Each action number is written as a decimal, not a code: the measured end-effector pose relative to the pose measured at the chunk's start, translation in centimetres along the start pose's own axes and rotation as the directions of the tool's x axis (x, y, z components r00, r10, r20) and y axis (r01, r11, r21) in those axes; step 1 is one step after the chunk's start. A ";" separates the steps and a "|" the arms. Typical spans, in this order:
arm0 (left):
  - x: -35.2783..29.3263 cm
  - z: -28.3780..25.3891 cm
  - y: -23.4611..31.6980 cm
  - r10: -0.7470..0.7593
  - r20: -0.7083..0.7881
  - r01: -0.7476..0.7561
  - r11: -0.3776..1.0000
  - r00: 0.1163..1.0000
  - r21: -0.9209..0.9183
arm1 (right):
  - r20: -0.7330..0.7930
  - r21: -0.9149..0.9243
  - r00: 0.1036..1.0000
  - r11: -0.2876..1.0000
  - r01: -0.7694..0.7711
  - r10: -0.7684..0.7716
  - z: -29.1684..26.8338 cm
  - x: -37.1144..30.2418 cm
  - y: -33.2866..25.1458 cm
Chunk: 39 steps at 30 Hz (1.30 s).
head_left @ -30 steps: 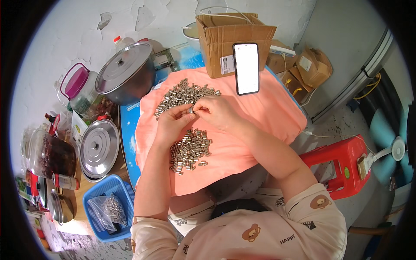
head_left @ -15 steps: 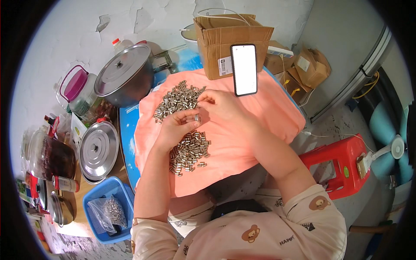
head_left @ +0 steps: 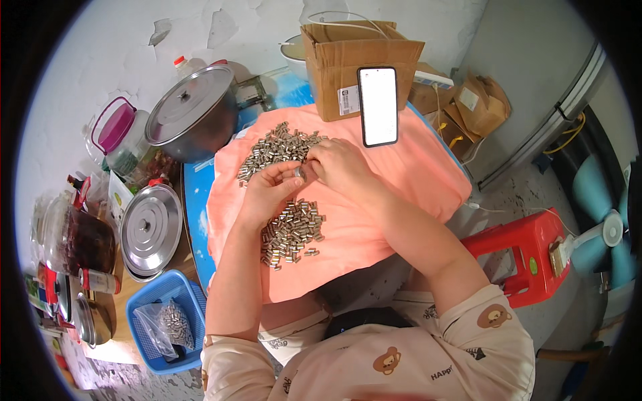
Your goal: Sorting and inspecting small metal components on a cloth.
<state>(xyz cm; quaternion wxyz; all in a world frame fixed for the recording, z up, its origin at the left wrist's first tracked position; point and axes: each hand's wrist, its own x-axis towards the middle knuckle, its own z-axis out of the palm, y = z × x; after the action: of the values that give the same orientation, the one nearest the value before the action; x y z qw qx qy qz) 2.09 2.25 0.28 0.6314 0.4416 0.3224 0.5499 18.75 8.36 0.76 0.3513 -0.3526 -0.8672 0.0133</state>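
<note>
A pinch of my left hand (head_left: 269, 192) holds a small silver metal cylinder (head_left: 299, 173) between thumb and fingertips. Close beside it, my right hand (head_left: 344, 167) has its fingers bent together, and whatever lies in them is hidden. Beyond both hands spreads a loose heap of small metal cylinders (head_left: 274, 151). A second pile of similar cylinders (head_left: 292, 234) lies nearer to me, below my left hand. Both piles rest on a salmon-pink cloth (head_left: 361, 234) over the table.
A phone (head_left: 379, 107) leans upright against a cardboard box (head_left: 334, 73) at the back. Left are a large lidded pot (head_left: 190, 107), a steel lid (head_left: 152, 230) and a blue basket (head_left: 144, 344) with a bag of metal pieces. A red stool (head_left: 535, 260) and fan (head_left: 605, 230) stand right.
My right hand has come slightly left and down, closer to my left hand. The cylinder in my left hand has shifted a little left and up.
</note>
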 end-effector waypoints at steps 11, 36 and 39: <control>0.0 -0.1 0.2 -0.007 -0.005 0.007 1.000 1.000 -0.023 | 0.039 0.068 0.999 0.998 -0.016 0.014 -0.4 -0.1 0.2; 0.3 -0.6 -0.2 0.077 -0.009 -0.077 0.996 0.997 -0.053 | 0.235 0.759 0.962 0.593 -0.271 0.140 -0.2 0.1 -0.8; 0.2 -0.5 0.0 0.070 -0.012 -0.071 0.993 0.997 -0.090 | 0.107 0.612 0.992 0.781 -0.124 0.074 -0.8 0.1 -1.6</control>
<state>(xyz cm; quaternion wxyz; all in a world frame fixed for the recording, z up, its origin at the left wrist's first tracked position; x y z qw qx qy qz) 1.72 2.56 0.08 0.6296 0.4209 0.2842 0.5879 18.21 7.03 1.81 0.4121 -0.2627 -0.8085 0.3278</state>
